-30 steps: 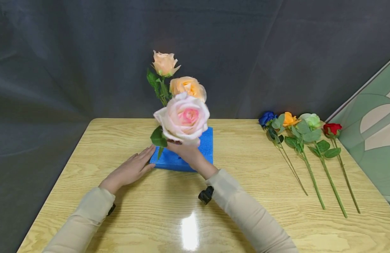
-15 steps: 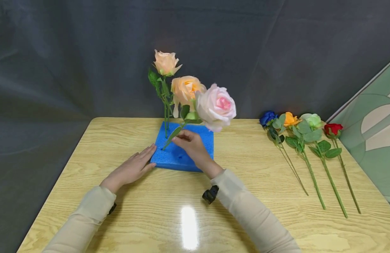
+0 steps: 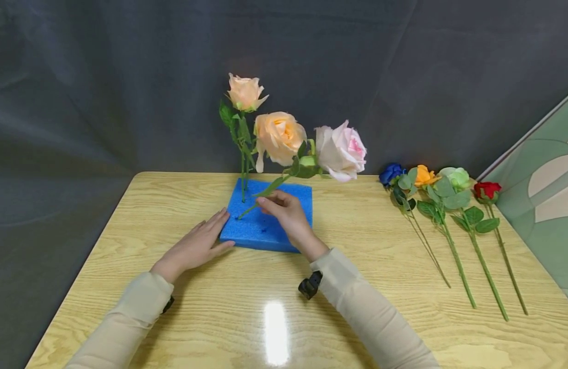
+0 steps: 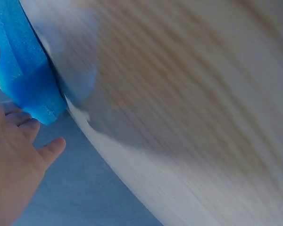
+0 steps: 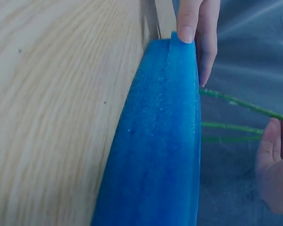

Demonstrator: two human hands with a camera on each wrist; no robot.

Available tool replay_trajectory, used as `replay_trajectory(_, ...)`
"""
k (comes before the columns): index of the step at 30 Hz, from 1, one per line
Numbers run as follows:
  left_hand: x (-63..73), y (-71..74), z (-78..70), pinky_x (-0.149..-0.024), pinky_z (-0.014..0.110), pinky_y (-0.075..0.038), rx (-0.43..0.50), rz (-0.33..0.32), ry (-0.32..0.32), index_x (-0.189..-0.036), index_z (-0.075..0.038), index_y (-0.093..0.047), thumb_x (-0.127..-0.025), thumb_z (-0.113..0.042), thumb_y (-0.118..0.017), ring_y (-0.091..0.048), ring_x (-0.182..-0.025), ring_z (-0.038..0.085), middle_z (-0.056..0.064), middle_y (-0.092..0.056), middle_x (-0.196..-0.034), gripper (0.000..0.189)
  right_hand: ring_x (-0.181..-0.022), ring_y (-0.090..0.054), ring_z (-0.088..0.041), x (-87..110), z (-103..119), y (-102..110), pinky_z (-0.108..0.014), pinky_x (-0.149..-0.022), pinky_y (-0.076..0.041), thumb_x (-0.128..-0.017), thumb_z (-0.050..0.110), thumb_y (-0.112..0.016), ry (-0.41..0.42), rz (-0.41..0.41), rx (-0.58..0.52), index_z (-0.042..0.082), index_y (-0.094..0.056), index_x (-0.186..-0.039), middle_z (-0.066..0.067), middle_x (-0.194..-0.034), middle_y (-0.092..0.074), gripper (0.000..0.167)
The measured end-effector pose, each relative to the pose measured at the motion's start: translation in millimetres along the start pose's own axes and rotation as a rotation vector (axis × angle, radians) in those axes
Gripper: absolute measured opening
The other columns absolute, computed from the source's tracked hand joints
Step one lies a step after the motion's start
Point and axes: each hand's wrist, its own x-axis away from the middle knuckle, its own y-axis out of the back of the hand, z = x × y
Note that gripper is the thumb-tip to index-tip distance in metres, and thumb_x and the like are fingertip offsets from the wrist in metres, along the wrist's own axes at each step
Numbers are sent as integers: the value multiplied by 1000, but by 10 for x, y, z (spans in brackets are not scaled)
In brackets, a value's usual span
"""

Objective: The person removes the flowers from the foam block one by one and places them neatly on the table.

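A blue foam block lies on the table, with a peach rose and a yellow-orange rose standing in it. My right hand pinches the green stem of a pale pink rose. That stem leans steeply to the right, its lower end at a spot in the block's left front part. Against the block's left edge rests my left hand, fingers straight. The left wrist view shows this hand beside the foam; the right wrist view shows my right hand at the stem.
Several roses lie side by side on the right of the table: a blue rose, an orange rose, a pale green rose and a red rose. A dark curtain hangs behind.
The pink rose's bloom has swung from in front of the block to the right, tilting its stem. My right hand has moved slightly right with it. The left hand stays at the block's edge.
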Motion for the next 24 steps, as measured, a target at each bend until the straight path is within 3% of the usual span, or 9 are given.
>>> replay_trajectory(7,-27,7,-67,-118,55,-21,-28,-6,-22,-153,0,-11,-94,-52,-51,-14,-148,35,16,-7,-162,88,-86,-66,-6,15,-20,32,-33,-90,-55,-93,7,-60,22,52,-33,-1,-65,-95,8,-88,-70,10)
replay_trajectory(17,-51,26,-149,-119,53,-18,-44,30,26,-153,-2,-8,-91,-62,-48,-9,-150,32,14,-2,-162,95,-89,-67,-6,23,-45,47,-30,-91,-55,-93,7,-58,11,87,-66,-3,-66,-97,4,-95,-70,13)
replay_trajectory(24,-85,21,-175,-120,54,-15,-43,20,50,-154,-5,-6,-93,-65,-40,-5,-151,30,11,2,-163,92,-89,-67,-6,26,-39,49,-31,-92,-55,-92,5,-58,8,96,-102,6,-68,-88,7,-89,-69,10)
